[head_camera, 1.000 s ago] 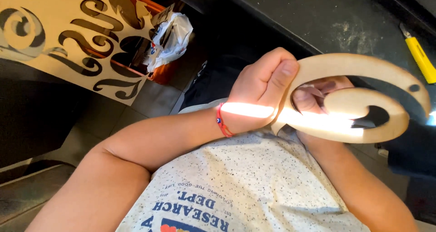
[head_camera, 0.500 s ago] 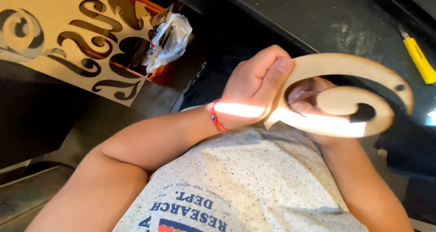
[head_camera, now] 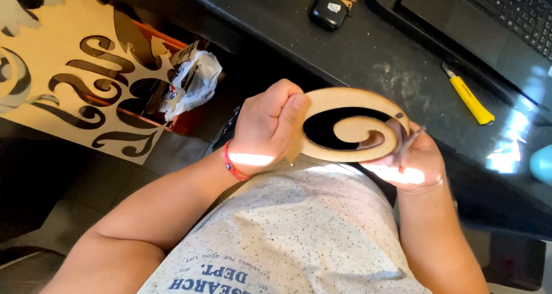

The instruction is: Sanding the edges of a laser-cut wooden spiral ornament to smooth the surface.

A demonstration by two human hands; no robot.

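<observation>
Black desk (head_camera: 368, 52) across upper right of frame, surface dusty. Directly on it: yellow knife (head_camera: 468, 96) at right, laptop (head_camera: 494, 23) at upper right corner, small black box (head_camera: 328, 10) at top centre.

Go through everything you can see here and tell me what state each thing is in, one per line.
Left hand: gripping spiral's left end.
Right hand: gripping spiral's right end.
Pale wooden spiral cut-out: held above the lap.
Yellow utility knife: lying flat on the black desk.
Cut-out wooden panel: scroll shapes removed.
</observation>
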